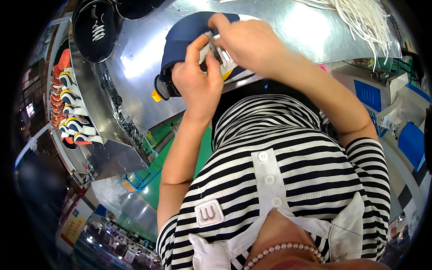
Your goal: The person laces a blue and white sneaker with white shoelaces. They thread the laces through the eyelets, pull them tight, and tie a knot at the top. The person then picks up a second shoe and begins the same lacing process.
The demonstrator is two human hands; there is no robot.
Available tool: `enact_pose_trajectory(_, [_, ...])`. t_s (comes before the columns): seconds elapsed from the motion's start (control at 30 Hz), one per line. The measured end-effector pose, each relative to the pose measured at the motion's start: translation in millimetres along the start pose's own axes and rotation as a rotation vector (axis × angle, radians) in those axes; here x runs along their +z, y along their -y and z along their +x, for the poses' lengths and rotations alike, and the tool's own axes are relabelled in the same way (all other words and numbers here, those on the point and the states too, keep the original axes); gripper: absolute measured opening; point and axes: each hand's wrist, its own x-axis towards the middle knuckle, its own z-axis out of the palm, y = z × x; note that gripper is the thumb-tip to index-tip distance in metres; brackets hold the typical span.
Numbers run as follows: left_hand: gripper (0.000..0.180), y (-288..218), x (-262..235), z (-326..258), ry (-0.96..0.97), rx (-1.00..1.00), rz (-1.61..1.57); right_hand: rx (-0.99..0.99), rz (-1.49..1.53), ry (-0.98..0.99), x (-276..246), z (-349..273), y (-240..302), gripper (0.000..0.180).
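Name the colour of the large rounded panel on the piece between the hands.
The rounded panel is navy blue, seen best in the head view.

The metal table [144, 94] looks glossy, the shoe [191, 29] matt.

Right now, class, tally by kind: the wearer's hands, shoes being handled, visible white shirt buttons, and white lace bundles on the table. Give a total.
Hands: 2
Handled shoe: 1
Shirt buttons: 3
Lace bundle: 1
Total: 7

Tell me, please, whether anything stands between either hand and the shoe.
Nothing visible does: the left hand grips the shoe, and the right hand is over it. The laces lie off to the right.
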Motion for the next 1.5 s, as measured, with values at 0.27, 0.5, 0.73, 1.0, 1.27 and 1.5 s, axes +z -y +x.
enact_pose_trajectory(0.27, [0.029, -10.7, -1.1, -0.4, 0.050, -0.196, -0.265, 0.054, -0.100, 0.206, -19.2, -2.5, 7.5, 0.024])
enact_pose_trajectory(0.5, [0.040, -7.5, 0.5, 7.0, 0.041, -0.321, -0.212, 0.236, 0.215, -0.091, -12.0, -30.7, -37.2, 0.023])
enact_pose_trajectory(0.73, [0.048, -12.0, -27.4, 25.3, 0.352, -0.618, -0.746, 0.315, 0.045, -0.345, 10.2, -34.1, -28.2, 0.017])
enact_pose_trajectory(1.0, [0.050, -17.4, -24.1, 31.5, 0.363, -0.754, -0.832, -0.148, 0.147, -0.217, -7.0, -28.8, -18.6, 0.026])
enact_pose_trajectory(1.27, [0.045, -17.7, -24.2, 30.3, 0.404, -0.751, -0.777, -0.071, 0.409, -0.289, 0.3, -28.5, -22.2, 0.016])
enact_pose_trajectory(1.5, [0.046, -10.9, -3.7, 43.1, 0.315, -0.780, -0.707, -0.162, 0.478, -0.295, 6.5, -54.0, 9.9, 0.017])
